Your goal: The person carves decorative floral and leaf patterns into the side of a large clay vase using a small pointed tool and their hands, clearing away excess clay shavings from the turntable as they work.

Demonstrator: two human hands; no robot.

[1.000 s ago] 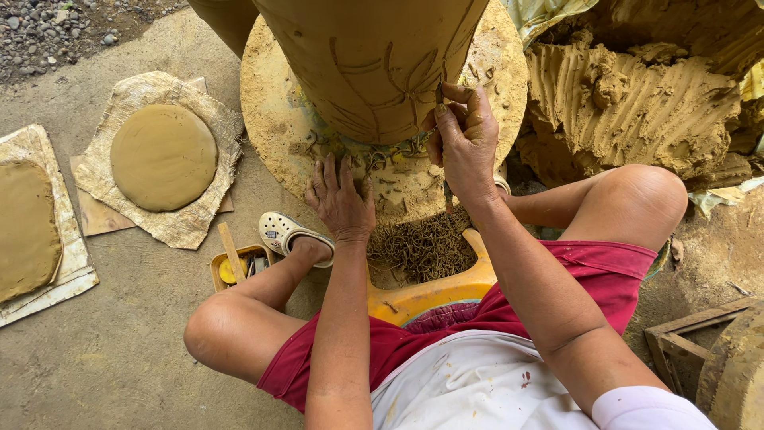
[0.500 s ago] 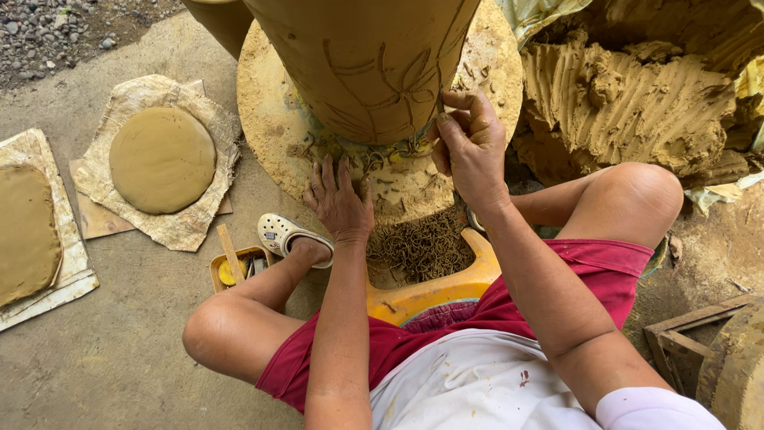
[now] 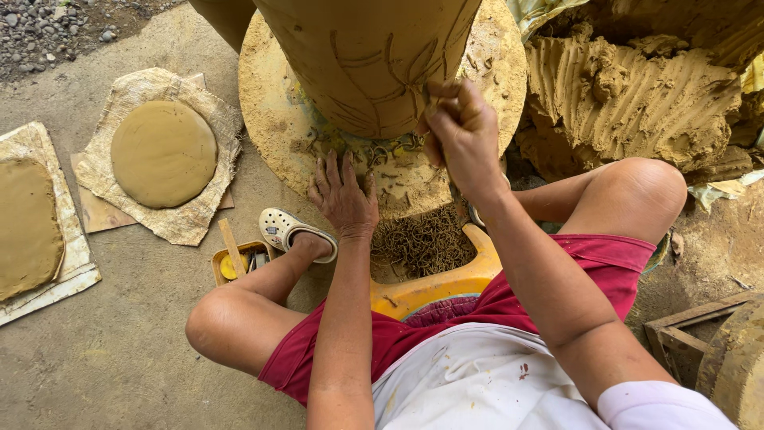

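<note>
Outdoor pottery yard, bare concrete floor [image 3: 119, 366] with gravel at the far left corner. A large unfired clay pot [image 3: 370, 64] stands on a round turntable board [image 3: 270, 111], roughly at its centre, with carved line decoration on its wall. Clay trimmings [image 3: 422, 239] lie at the board's near edge and in a heap below it. A ridged mass of raw clay [image 3: 629, 95] sits to the right; two flat clay discs [image 3: 163, 153] on cloth lie to the left, and a small yellow tray of tools [image 3: 239, 263] sits beside the person's foot.

The right hand [image 3: 461, 131] is clenched around a small carving tool, too hidden to identify, pressed against the pot's lower wall. The left hand [image 3: 344, 195] lies flat, fingers spread, on the near edge of the board, gripping nothing.

Handling assessment: the pot appears heavy, soft and easily dented; the wall would likely mar under finger pressure. It is best moved by the board beneath, not by the wall.

Change from the earlier frames: the right hand has shifted slightly lower along the wall; the left hand stays planted on the board.
</note>
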